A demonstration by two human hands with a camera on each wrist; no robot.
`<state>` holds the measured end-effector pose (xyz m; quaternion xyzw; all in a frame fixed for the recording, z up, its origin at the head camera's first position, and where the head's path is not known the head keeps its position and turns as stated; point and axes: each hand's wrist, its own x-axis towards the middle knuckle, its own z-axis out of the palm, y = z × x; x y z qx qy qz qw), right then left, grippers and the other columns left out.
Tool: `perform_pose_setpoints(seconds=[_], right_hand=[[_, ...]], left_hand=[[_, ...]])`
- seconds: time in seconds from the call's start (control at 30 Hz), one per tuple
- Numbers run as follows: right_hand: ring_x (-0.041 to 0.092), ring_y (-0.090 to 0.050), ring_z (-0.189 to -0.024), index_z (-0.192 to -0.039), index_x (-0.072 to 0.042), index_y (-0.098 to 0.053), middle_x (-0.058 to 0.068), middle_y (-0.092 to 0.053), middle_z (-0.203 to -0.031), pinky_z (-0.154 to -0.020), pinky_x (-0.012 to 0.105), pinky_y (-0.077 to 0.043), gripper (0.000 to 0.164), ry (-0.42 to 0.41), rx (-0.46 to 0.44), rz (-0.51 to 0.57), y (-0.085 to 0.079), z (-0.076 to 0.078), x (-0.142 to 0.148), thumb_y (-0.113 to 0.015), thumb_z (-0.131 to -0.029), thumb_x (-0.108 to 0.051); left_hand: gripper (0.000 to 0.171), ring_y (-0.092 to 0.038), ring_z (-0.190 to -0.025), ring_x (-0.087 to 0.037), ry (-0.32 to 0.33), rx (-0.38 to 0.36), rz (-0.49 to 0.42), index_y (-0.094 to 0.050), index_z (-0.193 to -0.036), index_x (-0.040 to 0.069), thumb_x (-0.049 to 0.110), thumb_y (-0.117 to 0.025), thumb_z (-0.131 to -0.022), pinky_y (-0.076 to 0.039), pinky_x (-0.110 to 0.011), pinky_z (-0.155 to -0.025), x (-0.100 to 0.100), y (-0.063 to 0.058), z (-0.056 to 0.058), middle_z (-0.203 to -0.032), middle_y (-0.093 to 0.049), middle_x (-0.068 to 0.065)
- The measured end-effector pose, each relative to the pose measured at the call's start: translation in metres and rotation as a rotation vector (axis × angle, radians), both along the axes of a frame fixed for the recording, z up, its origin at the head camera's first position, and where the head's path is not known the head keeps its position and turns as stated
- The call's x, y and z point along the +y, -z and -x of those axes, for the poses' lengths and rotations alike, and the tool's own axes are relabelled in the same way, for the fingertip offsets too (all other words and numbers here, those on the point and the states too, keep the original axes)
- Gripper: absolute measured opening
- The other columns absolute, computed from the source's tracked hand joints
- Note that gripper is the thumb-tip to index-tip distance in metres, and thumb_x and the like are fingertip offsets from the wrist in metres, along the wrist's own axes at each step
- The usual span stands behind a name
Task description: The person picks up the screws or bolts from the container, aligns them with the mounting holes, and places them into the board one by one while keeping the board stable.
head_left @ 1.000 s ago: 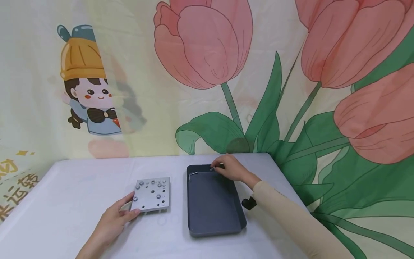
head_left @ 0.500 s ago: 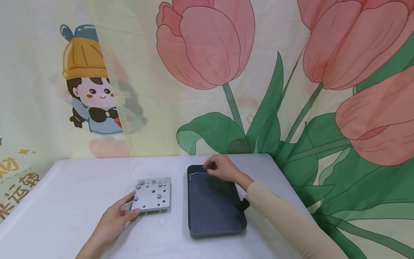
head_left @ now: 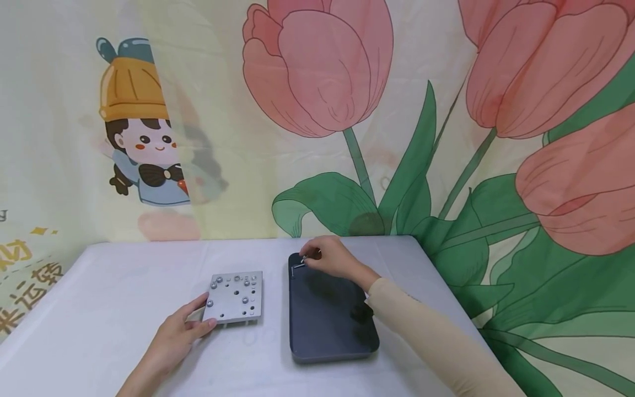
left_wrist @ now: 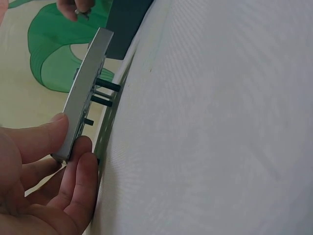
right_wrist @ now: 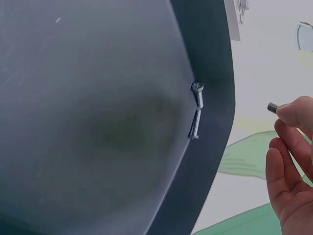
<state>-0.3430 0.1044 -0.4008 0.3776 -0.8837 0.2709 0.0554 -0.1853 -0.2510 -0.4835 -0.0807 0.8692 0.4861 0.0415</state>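
My left hand (head_left: 173,333) grips the left edge of a square metal plate (head_left: 229,306), its thumb on the near corner. Screw heads and holes dot the plate's top. In the left wrist view, threaded shanks (left_wrist: 108,84) stick out of its underside, and the plate is held tilted just above the cloth. Over the far left part of a dark tray (head_left: 322,325), my right hand (head_left: 331,258) pinches a small screw (right_wrist: 272,107); its head is hidden by the fingers. Two more screws lie in the tray, one screw (right_wrist: 198,95) nearly end to end with the other screw (right_wrist: 195,124).
A white cloth (head_left: 124,286) covers the table under the plate and tray. Behind the table hangs a backdrop (head_left: 213,110) printed with tulips and a cartoon figure. The tray's raised rim (right_wrist: 212,63) runs beside the loose screws.
My right hand has moved left along the tray's far end with the screw, and lifted slightly off the tray. The left hand and plate have stayed in place.
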Motion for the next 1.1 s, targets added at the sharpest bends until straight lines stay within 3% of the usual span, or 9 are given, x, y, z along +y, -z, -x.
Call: perform_pose_setpoints(seconds=[0.2,0.53,0.73,1.0,1.1], right_hand=[[0.009,-0.069,-0.087,-0.112,-0.006,-0.080,-0.001,-0.077,-0.099,-0.081,0.023,-0.056,0.018,-0.018,-0.049,0.006,-0.001,-0.004,-0.015,-0.077,-0.095,-0.006],[0.003,-0.066,-0.084,-0.106,-0.013,-0.077,-0.003,-0.078,-0.097,-0.079,0.019,-0.055,0.015,-0.073,-0.120,0.031,-0.001,-0.011,-0.051,-0.077,-0.094,-0.005],[0.001,-0.067,-0.087,-0.105,-0.013,-0.078,-0.002,-0.079,-0.098,-0.081,0.018,-0.054,0.014,-0.115,-0.122,0.018,-0.002,-0.016,-0.066,-0.078,-0.094,-0.005],[0.000,-0.066,-0.088,-0.109,-0.008,-0.080,-0.004,-0.078,-0.097,-0.086,0.025,-0.058,0.015,-0.131,-0.146,-0.001,0.005,-0.017,-0.080,-0.078,-0.094,-0.005],[-0.002,-0.065,-0.086,-0.109,-0.009,-0.081,-0.005,-0.078,-0.097,-0.083,0.020,-0.056,0.015,-0.140,-0.145,-0.023,0.009,-0.018,-0.086,-0.078,-0.095,-0.007]], left_hand=[[0.082,-0.067,-0.104,-0.016,0.007,0.009,-0.003,-0.037,-0.167,0.016,0.033,-0.079,-0.098,-0.049,-0.027,-0.076,0.000,0.001,0.000,-0.165,-0.043,-0.020],[0.082,-0.066,-0.103,-0.017,0.002,0.014,0.009,-0.037,-0.167,0.016,0.031,-0.079,-0.098,-0.048,-0.027,-0.074,-0.003,0.001,-0.001,-0.164,-0.043,-0.021],[0.082,-0.067,-0.104,-0.016,0.003,0.022,0.007,-0.038,-0.166,0.016,0.032,-0.079,-0.098,-0.049,-0.027,-0.075,-0.003,0.002,-0.001,-0.164,-0.044,-0.020],[0.081,-0.068,-0.104,-0.016,0.004,0.031,0.013,-0.038,-0.166,0.015,0.031,-0.079,-0.098,-0.049,-0.028,-0.075,-0.001,0.000,-0.001,-0.164,-0.044,-0.021],[0.081,-0.068,-0.104,-0.016,0.003,0.030,0.012,-0.038,-0.166,0.014,0.031,-0.079,-0.098,-0.049,-0.028,-0.075,-0.001,0.000,-0.002,-0.164,-0.044,-0.022]])
